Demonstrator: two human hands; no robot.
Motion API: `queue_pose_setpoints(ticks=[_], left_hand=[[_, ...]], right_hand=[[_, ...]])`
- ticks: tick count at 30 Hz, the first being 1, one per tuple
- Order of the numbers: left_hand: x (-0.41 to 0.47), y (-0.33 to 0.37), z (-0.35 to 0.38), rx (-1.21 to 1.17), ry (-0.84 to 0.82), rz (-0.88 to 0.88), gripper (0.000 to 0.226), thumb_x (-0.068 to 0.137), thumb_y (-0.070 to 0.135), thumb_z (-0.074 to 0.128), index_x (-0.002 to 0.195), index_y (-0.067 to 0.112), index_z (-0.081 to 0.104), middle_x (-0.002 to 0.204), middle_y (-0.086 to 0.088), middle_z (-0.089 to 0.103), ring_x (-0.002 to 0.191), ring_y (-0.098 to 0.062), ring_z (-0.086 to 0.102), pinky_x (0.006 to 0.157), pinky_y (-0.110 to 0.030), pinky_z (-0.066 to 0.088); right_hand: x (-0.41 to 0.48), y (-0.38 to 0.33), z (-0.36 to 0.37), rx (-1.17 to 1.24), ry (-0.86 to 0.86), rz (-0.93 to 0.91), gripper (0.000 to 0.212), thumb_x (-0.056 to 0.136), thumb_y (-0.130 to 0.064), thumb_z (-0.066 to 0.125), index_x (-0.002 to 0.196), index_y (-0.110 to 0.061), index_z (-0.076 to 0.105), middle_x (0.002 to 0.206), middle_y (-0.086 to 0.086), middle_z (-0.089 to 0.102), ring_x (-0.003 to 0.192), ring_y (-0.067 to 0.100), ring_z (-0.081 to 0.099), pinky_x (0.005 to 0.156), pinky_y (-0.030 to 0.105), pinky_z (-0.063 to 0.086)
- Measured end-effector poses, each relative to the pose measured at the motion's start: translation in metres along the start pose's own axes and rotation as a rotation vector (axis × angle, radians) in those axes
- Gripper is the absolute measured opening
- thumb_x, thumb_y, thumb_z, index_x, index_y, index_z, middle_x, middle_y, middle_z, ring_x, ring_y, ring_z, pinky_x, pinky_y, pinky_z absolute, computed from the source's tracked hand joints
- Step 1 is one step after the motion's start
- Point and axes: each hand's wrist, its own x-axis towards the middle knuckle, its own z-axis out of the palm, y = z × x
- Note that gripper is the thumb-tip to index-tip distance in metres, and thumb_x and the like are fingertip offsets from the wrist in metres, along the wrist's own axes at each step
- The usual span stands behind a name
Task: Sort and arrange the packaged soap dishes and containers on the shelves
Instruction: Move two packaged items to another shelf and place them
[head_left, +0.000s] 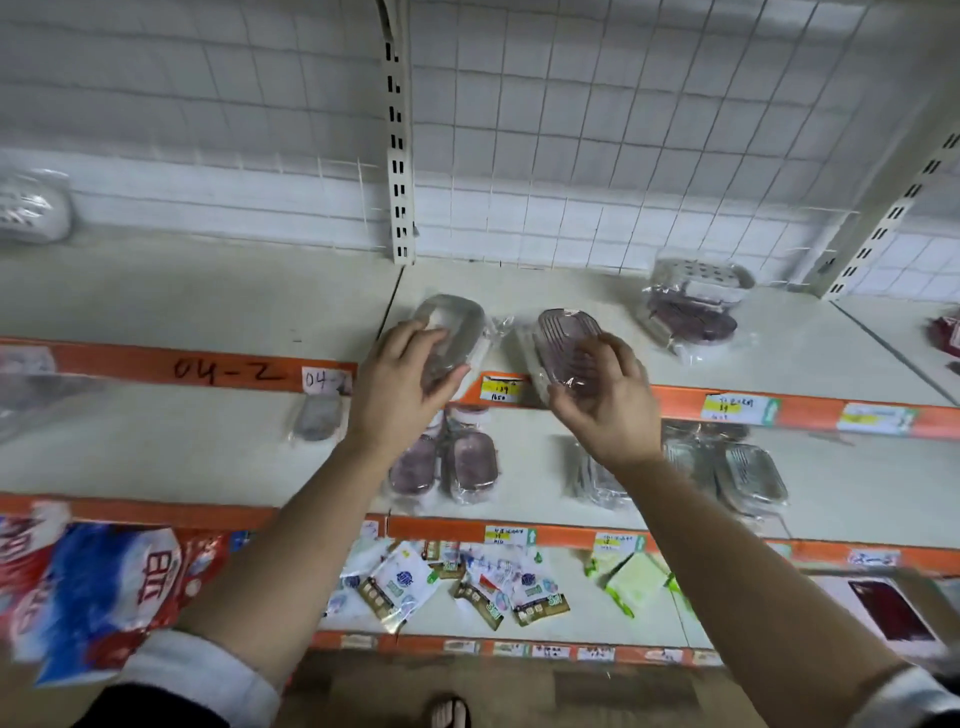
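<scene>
My left hand (405, 384) grips a clear-wrapped oval soap dish (452, 325) at the front edge of the top shelf (805, 353). Beside it, my right hand (605, 397) holds a second wrapped dish (569, 332), pinkish and ribbed, tilted over the shelf's orange price strip. A stack of wrapped soap dishes (691, 306) lies farther right on the same shelf. On the middle shelf sit a pair of purple-tinted dishes (447, 465), a small grey packet (318, 415) and several metal-look dishes (737, 467).
A white wrapped container (31, 208) sits far left on the top shelf. The bottom shelf holds loose sachets (467, 582), green packs (634, 579) and blue-red bags (93, 582). White wire grid backs the shelves, with slotted uprights (397, 156). A sandalled foot (449, 712) stands below.
</scene>
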Motion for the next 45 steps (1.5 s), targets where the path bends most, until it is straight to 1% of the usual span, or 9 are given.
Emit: queue_pose_setpoints(ticks=[8, 12, 15, 21, 25, 29, 36, 40, 45], left_hand=[[-0.108, 0.022, -0.055, 0.015, -0.135, -0.107, 0.055, 0.091, 0.054, 0.050, 0.123, 0.012, 0.062, 0.133, -0.006, 0.056, 0.121, -0.023, 0.053, 0.090, -0.032, 0.049], [-0.149, 0.009, -0.056, 0.027, -0.207, -0.186, 0.059, 0.089, 0.057, 0.048, 0.123, 0.012, 0.062, 0.133, -0.006, 0.056, 0.123, -0.024, 0.052, 0.101, -0.034, 0.045], [-0.170, -0.010, -0.044, 0.013, -0.193, -0.230, 0.056, 0.088, 0.055, 0.050, 0.119, 0.010, 0.064, 0.130, -0.007, 0.058, 0.120, -0.025, 0.055, 0.099, -0.035, 0.046], [-0.192, -0.060, -0.005, -0.042, -0.180, -0.376, 0.053, 0.086, 0.053, 0.055, 0.116, 0.011, 0.067, 0.129, -0.006, 0.058, 0.120, -0.023, 0.056, 0.095, -0.035, 0.050], [-0.200, -0.103, 0.019, -0.072, -0.205, -0.418, 0.054, 0.086, 0.052, 0.056, 0.120, 0.011, 0.065, 0.134, -0.005, 0.054, 0.125, -0.022, 0.052, 0.100, -0.035, 0.047], [-0.204, -0.144, 0.040, -0.075, -0.217, -0.436, 0.057, 0.086, 0.054, 0.053, 0.122, 0.011, 0.064, 0.135, -0.004, 0.052, 0.128, -0.020, 0.049, 0.101, -0.027, 0.039], [-0.212, -0.206, 0.067, -0.113, -0.226, -0.465, 0.052, 0.086, 0.045, 0.059, 0.119, 0.006, 0.065, 0.131, -0.009, 0.055, 0.125, -0.025, 0.050, 0.106, -0.034, 0.041], [-0.216, -0.232, 0.077, -0.096, -0.255, -0.476, 0.046, 0.086, 0.036, 0.068, 0.120, 0.006, 0.065, 0.131, -0.010, 0.055, 0.125, -0.025, 0.050, 0.105, -0.025, 0.034], [-0.206, -0.254, 0.101, -0.057, -0.296, -0.443, 0.055, 0.085, 0.049, 0.060, 0.119, 0.006, 0.066, 0.129, -0.010, 0.058, 0.122, -0.026, 0.053, 0.103, -0.028, 0.038]], right_hand=[[-0.102, -0.027, 0.003, 0.084, -0.020, 0.007, 0.064, 0.076, -0.053, 0.059, 0.127, -0.015, 0.055, 0.142, 0.007, 0.045, 0.127, 0.031, 0.046, 0.088, 0.041, 0.050], [-0.134, -0.030, 0.028, 0.087, -0.086, -0.001, 0.063, 0.077, -0.057, 0.055, 0.124, -0.016, 0.055, 0.139, 0.006, 0.046, 0.121, 0.031, 0.049, 0.085, 0.040, 0.051], [-0.145, -0.030, 0.054, 0.103, -0.137, 0.019, 0.064, 0.079, -0.058, 0.055, 0.124, -0.013, 0.055, 0.138, 0.008, 0.046, 0.124, 0.031, 0.047, 0.090, 0.038, 0.049], [-0.140, -0.028, 0.128, 0.094, -0.238, 0.103, 0.052, 0.076, -0.035, 0.078, 0.112, -0.005, 0.054, 0.123, 0.014, 0.055, 0.115, 0.037, 0.051, 0.088, 0.041, 0.049], [-0.129, -0.029, 0.180, 0.055, -0.280, 0.149, 0.049, 0.077, -0.037, 0.076, 0.105, -0.005, 0.053, 0.111, 0.014, 0.059, 0.107, 0.036, 0.051, 0.081, 0.042, 0.050], [-0.110, -0.029, 0.225, 0.048, -0.260, 0.143, 0.047, 0.082, -0.044, 0.071, 0.106, -0.007, 0.054, 0.119, 0.015, 0.059, 0.112, 0.036, 0.050, 0.090, 0.042, 0.047], [-0.081, -0.035, 0.282, -0.028, -0.291, 0.120, 0.055, 0.086, -0.048, 0.063, 0.121, -0.007, 0.052, 0.142, 0.018, 0.045, 0.123, 0.043, 0.041, 0.094, 0.051, 0.046], [-0.085, -0.036, 0.299, -0.147, -0.426, 0.167, 0.065, 0.089, -0.062, 0.041, 0.134, -0.015, 0.047, 0.154, 0.014, 0.031, 0.134, 0.041, 0.030, 0.106, 0.053, 0.037], [-0.097, -0.044, 0.314, -0.190, -0.274, 0.096, 0.062, 0.093, -0.055, 0.033, 0.125, -0.007, 0.056, 0.151, 0.020, 0.037, 0.138, 0.045, 0.029, 0.114, 0.054, 0.026]])
